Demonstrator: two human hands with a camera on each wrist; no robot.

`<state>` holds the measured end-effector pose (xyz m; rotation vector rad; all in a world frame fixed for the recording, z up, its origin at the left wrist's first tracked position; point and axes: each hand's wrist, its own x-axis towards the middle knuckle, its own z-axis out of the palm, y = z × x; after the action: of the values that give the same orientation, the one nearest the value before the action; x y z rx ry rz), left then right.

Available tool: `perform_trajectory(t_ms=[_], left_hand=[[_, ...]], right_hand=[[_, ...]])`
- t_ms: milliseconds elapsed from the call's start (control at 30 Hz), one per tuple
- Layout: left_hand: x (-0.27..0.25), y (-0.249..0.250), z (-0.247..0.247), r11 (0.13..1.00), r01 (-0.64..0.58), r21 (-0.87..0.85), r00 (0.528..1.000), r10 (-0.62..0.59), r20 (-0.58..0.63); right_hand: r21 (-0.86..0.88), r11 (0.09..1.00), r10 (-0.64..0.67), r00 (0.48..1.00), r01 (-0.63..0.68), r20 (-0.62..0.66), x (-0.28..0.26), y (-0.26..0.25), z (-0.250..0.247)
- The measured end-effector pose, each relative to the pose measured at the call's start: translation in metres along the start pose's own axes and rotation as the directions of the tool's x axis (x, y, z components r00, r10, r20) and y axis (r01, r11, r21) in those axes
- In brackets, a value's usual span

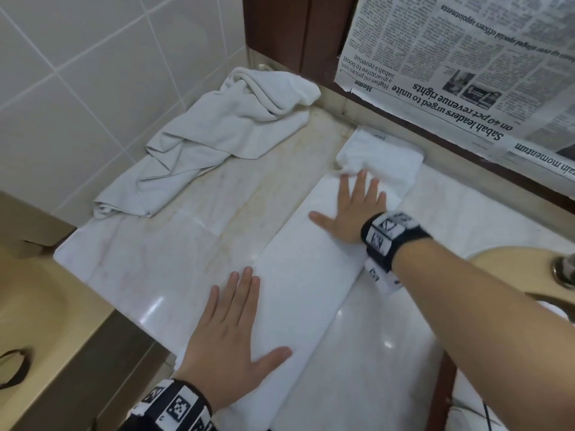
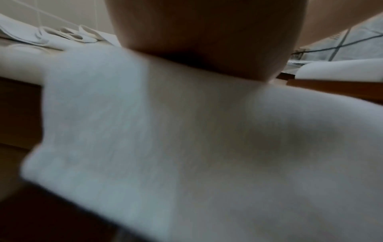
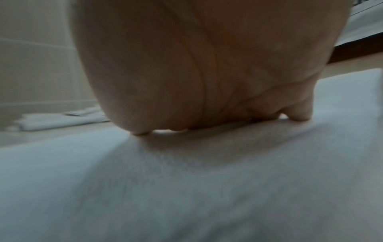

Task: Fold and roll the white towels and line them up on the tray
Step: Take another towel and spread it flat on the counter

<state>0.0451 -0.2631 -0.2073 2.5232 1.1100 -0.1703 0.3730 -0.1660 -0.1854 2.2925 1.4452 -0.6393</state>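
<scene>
A white towel (image 1: 305,275), folded into a long strip, lies diagonally on the marble counter (image 1: 149,262). My left hand (image 1: 230,334) presses flat on its near end with straight fingers. My right hand (image 1: 351,206) lies flat on its far end, fingers spread. Both wrist views show a palm on the white towel (image 2: 186,147) (image 3: 186,180). A smaller folded white towel (image 1: 385,157) sits just beyond my right fingertips. A crumpled greyish-white towel (image 1: 217,135) lies at the back left against the tiled wall. No tray is in view.
A newspaper (image 1: 466,66) hangs over the dark wooden frame at the back right. A beige basin (image 1: 510,262) with a metal tap (image 1: 564,272) sits at the right. Another beige fixture (image 1: 37,312) is below the counter's left edge.
</scene>
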Motion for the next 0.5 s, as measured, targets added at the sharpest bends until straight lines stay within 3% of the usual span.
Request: perform_trajectory(t_ms=[267, 433, 500], left_hand=[[0.014, 0.007, -0.006, 1.000, -0.005, -0.002, 0.998, 0.005, 0.064], [0.019, 0.008, -0.014, 0.996, 0.019, -0.086, 0.997, -0.013, 0.071], [0.021, 0.000, -0.016, 0.977, 0.001, -0.213, 0.997, 0.016, 0.078]], right_hand=[[0.048, 0.999, 0.005, 0.999, -0.003, -0.049, 0.036, 0.027, -0.034], [0.172, 0.984, 0.070, 0.991, -0.051, -0.111, -0.011, -0.004, -0.031], [0.268, 0.963, 0.063, 0.990, -0.027, -0.127, -0.052, -0.026, -0.024]])
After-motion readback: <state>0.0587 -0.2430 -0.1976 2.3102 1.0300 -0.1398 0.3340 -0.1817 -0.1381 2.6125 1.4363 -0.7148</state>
